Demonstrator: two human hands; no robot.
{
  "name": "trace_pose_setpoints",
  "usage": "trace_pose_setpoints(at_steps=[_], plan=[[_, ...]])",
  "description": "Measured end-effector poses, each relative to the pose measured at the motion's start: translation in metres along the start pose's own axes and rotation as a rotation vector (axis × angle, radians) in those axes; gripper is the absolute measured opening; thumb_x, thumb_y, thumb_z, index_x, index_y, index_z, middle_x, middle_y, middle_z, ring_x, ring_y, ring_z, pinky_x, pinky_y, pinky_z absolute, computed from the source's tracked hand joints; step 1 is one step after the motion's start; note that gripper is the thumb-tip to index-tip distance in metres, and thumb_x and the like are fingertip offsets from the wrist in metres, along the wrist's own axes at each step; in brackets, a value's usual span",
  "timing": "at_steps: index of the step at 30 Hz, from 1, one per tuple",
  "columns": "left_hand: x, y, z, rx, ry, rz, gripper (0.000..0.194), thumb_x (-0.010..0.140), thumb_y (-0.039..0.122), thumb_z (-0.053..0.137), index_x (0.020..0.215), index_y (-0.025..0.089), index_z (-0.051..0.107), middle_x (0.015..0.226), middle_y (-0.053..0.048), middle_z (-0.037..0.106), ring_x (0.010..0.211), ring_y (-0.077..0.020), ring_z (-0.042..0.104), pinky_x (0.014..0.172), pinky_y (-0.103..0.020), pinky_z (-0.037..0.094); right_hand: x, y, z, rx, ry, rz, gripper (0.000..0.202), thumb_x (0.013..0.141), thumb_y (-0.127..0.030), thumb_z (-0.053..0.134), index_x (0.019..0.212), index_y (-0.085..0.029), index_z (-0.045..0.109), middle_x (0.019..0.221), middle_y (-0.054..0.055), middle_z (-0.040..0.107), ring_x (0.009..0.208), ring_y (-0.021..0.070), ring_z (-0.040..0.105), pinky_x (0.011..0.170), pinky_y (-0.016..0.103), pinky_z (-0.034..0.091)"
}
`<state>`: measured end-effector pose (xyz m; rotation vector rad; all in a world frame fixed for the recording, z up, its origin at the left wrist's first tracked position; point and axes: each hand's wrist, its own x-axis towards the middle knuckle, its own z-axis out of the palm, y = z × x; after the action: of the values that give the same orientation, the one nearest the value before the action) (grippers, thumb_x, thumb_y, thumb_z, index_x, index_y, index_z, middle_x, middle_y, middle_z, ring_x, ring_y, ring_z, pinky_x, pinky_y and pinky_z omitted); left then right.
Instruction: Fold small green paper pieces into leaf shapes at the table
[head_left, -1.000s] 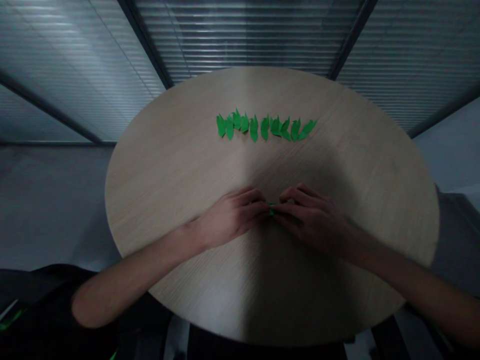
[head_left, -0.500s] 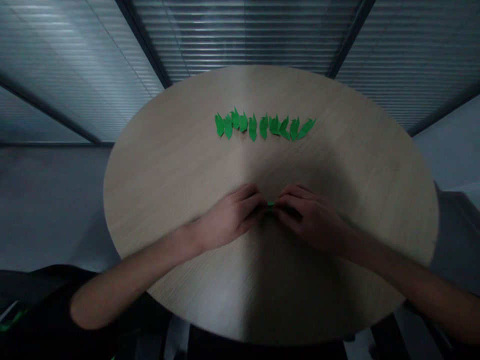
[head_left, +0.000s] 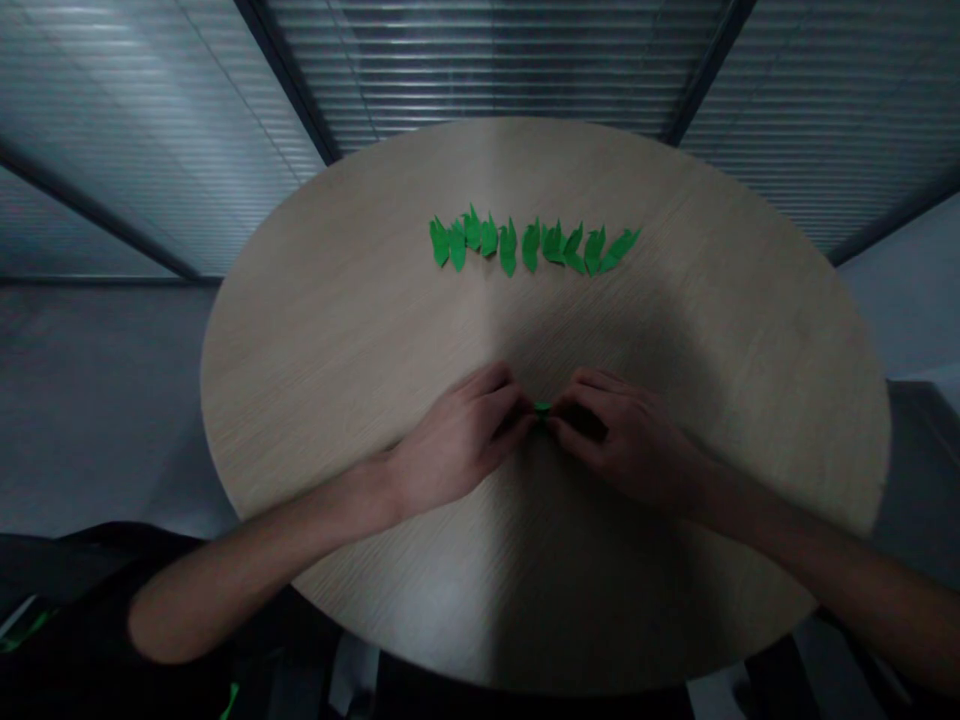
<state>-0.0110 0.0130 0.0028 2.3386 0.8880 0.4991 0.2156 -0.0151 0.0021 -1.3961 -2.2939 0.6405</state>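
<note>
A small piece of green paper (head_left: 541,408) shows between my fingertips near the middle of the table; most of it is hidden by the fingers. My left hand (head_left: 476,430) pinches its left end between thumb and fingers. From the other side, my right hand (head_left: 626,430) pinches the right end. Beyond both hands lies an uneven row of several folded green paper pieces (head_left: 531,247), leaf-shaped with pointed tips. Neither hand touches that row.
The round wooden table (head_left: 337,380) carries everything. Behind its far edge stand glass panels with blinds (head_left: 495,70) and dark frames. A dark chair (head_left: 919,470) stands partly in view at the right.
Both hands keep hold of the small green paper and have barely moved, the fingers shifting slightly. The view has tilted a little, and the row of folded pieces is unchanged.
</note>
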Motion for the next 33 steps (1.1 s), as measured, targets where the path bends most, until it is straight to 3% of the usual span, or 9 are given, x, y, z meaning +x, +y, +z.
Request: trace_pose_setpoints(at_steps=[8,18,24,33], plan=[[-0.004,0.005,0.000,0.023,0.019,-0.042,0.012,0.104,0.019,0.056,0.098,0.015,0.066,0.097,-0.007,0.057,0.084,-0.0191,0.058,0.071,-0.032,0.051,0.004,-0.004,-0.005,0.089,-0.015,0.086,0.008,0.090,-0.015,0.071,0.084,-0.018,0.067,0.086,0.002,0.066,0.075,0.0163,0.062,0.068,0.029,0.043],[-0.006,0.005,0.001,0.060,0.012,-0.003,0.015,0.105,0.020,0.055,0.099,0.014,0.067,0.096,-0.007,0.058,0.086,-0.0208,0.058,0.074,-0.034,0.050,-0.002,0.003,-0.004,0.080,-0.022,-0.041,0.010,0.097,-0.013,0.066,0.091,-0.020,0.071,0.093,0.002,0.068,0.087,0.0180,0.066,0.079,0.030,0.048],[-0.005,0.007,0.002,0.096,0.017,-0.029,0.016,0.105,0.022,0.055,0.097,0.014,0.066,0.095,-0.008,0.058,0.087,-0.0216,0.057,0.074,-0.035,0.050,0.002,-0.002,-0.006,-0.030,-0.063,0.002,0.012,0.099,-0.018,0.063,0.088,-0.019,0.068,0.093,0.004,0.068,0.083,0.0188,0.065,0.075,0.031,0.046],[-0.003,0.011,0.003,0.175,0.026,-0.036,0.023,0.107,0.023,0.049,0.093,0.015,0.065,0.091,-0.007,0.059,0.083,-0.0205,0.057,0.071,-0.034,0.049,0.010,-0.007,-0.007,-0.001,-0.031,0.115,0.013,0.090,-0.019,0.069,0.078,-0.019,0.064,0.079,0.002,0.067,0.067,0.0158,0.059,0.062,0.029,0.038]])
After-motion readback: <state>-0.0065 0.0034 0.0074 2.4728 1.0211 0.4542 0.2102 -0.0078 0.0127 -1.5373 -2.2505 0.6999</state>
